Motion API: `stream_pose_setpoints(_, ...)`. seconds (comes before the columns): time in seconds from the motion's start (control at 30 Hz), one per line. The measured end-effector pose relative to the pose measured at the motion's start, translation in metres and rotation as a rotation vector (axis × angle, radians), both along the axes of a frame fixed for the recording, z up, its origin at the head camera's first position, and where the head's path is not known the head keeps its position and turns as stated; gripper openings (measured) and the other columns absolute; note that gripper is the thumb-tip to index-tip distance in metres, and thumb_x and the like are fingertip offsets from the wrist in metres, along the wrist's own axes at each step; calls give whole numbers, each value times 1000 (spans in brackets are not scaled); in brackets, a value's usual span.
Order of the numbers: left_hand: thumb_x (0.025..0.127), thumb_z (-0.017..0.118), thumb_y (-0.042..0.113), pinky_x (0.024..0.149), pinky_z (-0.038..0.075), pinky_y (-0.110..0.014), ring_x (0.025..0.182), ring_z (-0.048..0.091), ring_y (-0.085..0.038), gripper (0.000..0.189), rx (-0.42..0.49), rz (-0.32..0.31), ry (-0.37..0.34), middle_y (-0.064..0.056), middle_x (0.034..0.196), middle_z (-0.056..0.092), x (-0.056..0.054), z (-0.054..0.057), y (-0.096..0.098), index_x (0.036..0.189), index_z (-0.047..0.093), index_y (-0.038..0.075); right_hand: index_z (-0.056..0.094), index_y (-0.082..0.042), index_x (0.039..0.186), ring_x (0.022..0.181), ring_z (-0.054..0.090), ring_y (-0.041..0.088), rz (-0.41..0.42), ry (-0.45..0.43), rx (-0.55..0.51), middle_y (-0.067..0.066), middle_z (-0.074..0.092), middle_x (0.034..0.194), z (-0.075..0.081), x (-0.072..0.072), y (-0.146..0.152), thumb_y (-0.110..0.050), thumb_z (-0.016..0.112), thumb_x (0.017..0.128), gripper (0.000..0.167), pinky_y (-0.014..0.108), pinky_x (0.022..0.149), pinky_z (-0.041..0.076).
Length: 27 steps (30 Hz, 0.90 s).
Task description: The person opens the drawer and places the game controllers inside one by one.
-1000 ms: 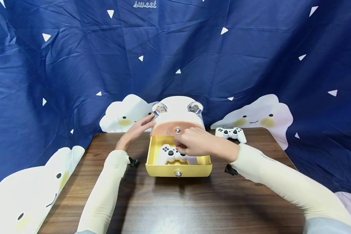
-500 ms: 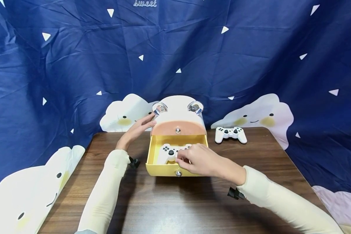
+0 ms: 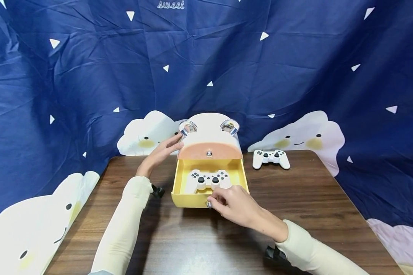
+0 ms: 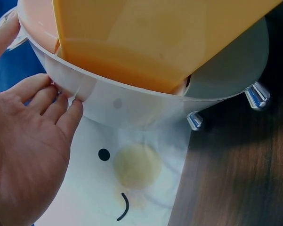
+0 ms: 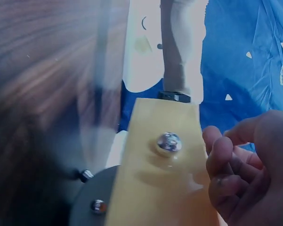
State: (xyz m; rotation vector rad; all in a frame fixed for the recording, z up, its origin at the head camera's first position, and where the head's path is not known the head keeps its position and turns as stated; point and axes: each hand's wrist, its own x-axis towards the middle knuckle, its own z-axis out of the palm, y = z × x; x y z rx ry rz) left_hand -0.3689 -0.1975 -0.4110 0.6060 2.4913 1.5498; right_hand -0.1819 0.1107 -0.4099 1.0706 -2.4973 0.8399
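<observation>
A white cabinet [image 3: 210,128] with two chrome-ringed eyes and a peach upper drawer [image 3: 196,151] stands at the table's back. Its yellow lower drawer [image 3: 182,200] is pulled out, and a white game controller [image 3: 196,178] lies inside, buttons up. My left hand [image 3: 160,152] rests its fingertips against the cabinet's left side; the left wrist view shows these fingers [image 4: 49,99] on the white wall. My right hand [image 3: 239,208], loosely curled and holding nothing, is at the drawer's front. In the right wrist view its fingertips sit beside the front's upper edge, apart from the silver knob [image 5: 169,142].
A second white game controller [image 3: 271,158] lies on the brown wooden table [image 3: 199,244], right of the cabinet. A blue curtain [image 3: 206,49] with white triangles and smiling clouds hangs behind. Small chrome feet [image 4: 258,96] show at the cabinet's underside.
My right hand has drawn back from over the controller in the drawer, down toward the knob on its front. That controller is now fully uncovered. My left hand and the cabinet have stayed put.
</observation>
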Motion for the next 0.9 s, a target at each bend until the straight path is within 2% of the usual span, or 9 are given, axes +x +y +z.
stream_pose_setpoints(0.2,107,57,51,134,21,-54,165,24,-26,70,8,-7,-8,1,176,30,0,0,0,168,35,25,71,-25,79,49,44,-14,-67,-112,-41,-24,55,55,-19,7,1,-26,71,103,24,14,52,42)
stream_pose_setpoints(0.4,107,57,51,134,21,-55,165,24,-28,72,10,-10,1,-1,176,30,0,0,0,168,35,22,72,-30,78,42,45,-12,-146,-217,-76,-28,49,49,-37,12,0,-35,68,106,29,16,54,47)
stream_pose_setpoints(0.7,107,57,51,134,20,-57,165,23,-29,73,-1,-12,-2,-2,177,29,0,-1,-1,169,33,20,76,-30,75,46,46,-12,-270,-231,-77,-29,46,45,-54,16,-12,-46,65,106,36,21,63,51)
stream_pose_setpoints(0.8,106,58,53,134,20,-56,165,23,-28,74,-1,-8,-13,-1,177,29,0,-1,-1,169,33,22,75,-31,73,47,46,-9,-308,-223,-80,-30,43,46,-56,17,-16,-48,67,104,37,20,62,50)
stream_pose_setpoints(0.9,106,58,55,134,20,-57,165,23,-28,75,0,-1,-21,0,177,29,1,1,0,169,33,24,73,-33,69,49,44,-7,-349,-174,-73,-29,38,47,-57,16,-19,-50,68,103,38,21,59,47)
